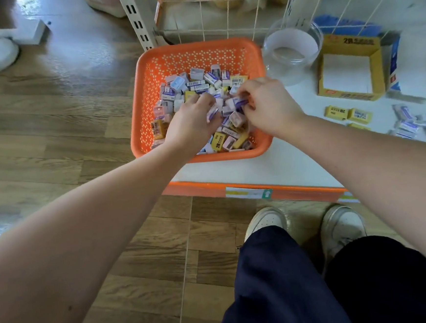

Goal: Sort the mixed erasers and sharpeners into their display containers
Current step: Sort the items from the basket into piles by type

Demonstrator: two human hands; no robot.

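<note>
An orange perforated basket (193, 58) on a low white shelf holds a heap of mixed erasers and sharpeners (201, 85) in yellow, white-purple and pastel wrappers. Both hands are inside it. My left hand (191, 124) curls its fingers round a white-purple eraser (212, 113). My right hand (268, 103) pinches another white-purple eraser (239, 102). To the right stand a clear round tub (292, 48) and an open yellow display box (350, 69), both showing no items inside.
Three yellow erasers (348, 115) and a small pile of white-purple erasers (413, 125) lie loose on the shelf (296, 160) at right. A wire grid rack (233, 9) rises behind the basket. My shoes and legs stand on the wooden floor below the shelf's orange edge.
</note>
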